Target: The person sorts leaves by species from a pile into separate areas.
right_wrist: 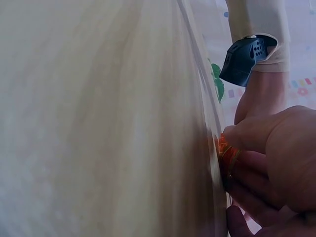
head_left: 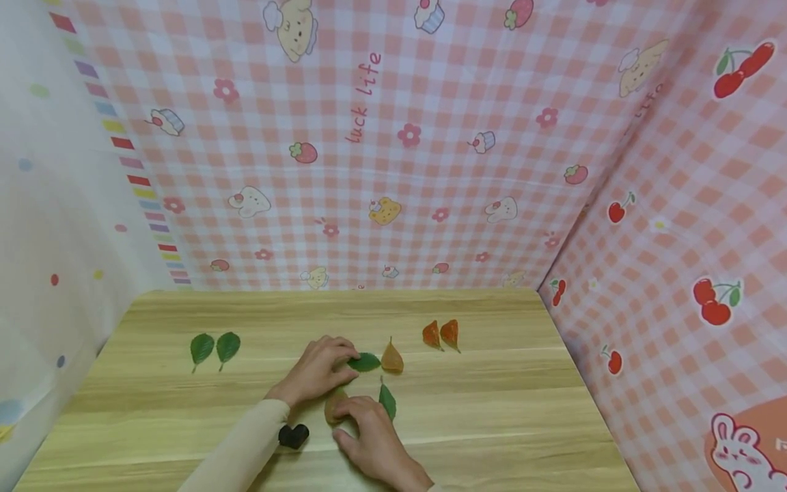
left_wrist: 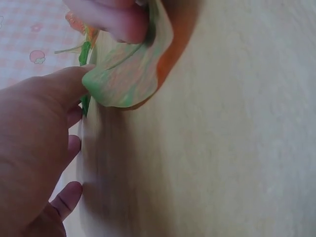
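Note:
In the head view my left hand (head_left: 321, 365) holds the stem-side end of a green leaf (head_left: 365, 362) between thumb and fingers. Closer to me, my right hand (head_left: 371, 434) has its fingertips on a yellow-brown leaf (head_left: 332, 408), covering part of it. The left wrist view shows this leaf (left_wrist: 126, 81) curved, with the right fingertips over its upper part. It looks orange in the right wrist view, lying between thumb and fingers. A second green leaf (head_left: 387, 402) lies beside the right fingers, and another yellow-brown leaf (head_left: 392, 359) adjoins the held green leaf's tip.
Two green leaves (head_left: 215, 350) lie side by side at the left of the wooden table (head_left: 492, 424). Two orange-red leaves (head_left: 441, 335) lie at the back right. A black device (head_left: 293, 436) sits at the left wrist. Patterned cloth walls (head_left: 369, 171) enclose the table's back and sides.

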### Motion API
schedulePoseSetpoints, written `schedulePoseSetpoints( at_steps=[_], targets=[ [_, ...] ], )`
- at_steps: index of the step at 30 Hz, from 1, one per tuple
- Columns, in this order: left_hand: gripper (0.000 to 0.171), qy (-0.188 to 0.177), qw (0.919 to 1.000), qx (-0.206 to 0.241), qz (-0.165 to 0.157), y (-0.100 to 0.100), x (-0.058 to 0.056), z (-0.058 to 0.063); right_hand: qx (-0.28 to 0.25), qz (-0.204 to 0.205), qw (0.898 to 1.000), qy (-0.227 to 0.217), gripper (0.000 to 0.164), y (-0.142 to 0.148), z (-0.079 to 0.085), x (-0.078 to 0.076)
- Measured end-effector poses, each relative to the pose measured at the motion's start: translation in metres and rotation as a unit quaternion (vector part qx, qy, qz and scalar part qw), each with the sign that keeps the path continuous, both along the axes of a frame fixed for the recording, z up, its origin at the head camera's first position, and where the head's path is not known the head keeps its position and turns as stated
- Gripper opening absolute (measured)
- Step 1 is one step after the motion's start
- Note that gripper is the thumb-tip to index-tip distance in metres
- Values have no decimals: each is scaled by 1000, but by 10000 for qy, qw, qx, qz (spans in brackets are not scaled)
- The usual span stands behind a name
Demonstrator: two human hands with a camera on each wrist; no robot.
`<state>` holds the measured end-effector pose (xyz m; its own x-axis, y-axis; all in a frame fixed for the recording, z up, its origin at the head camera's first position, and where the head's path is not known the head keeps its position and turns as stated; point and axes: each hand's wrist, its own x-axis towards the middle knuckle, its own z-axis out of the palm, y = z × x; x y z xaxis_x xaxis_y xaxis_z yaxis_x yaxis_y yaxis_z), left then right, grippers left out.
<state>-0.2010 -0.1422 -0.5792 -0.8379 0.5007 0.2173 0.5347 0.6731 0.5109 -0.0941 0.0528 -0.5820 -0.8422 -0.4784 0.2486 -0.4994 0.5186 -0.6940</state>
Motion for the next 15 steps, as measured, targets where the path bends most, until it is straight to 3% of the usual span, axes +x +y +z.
schedulePoseSetpoints(
  at_steps=[8,15],
  targets=[
    [15,131,9998,123,60,3,-2,-3,-191,-124,9994,279,12,-2,-2,0],
    [9,349,9975,582,207,2,-1,-5,-365,-284,9977,501,11,-3,-2,0]
  ],
)
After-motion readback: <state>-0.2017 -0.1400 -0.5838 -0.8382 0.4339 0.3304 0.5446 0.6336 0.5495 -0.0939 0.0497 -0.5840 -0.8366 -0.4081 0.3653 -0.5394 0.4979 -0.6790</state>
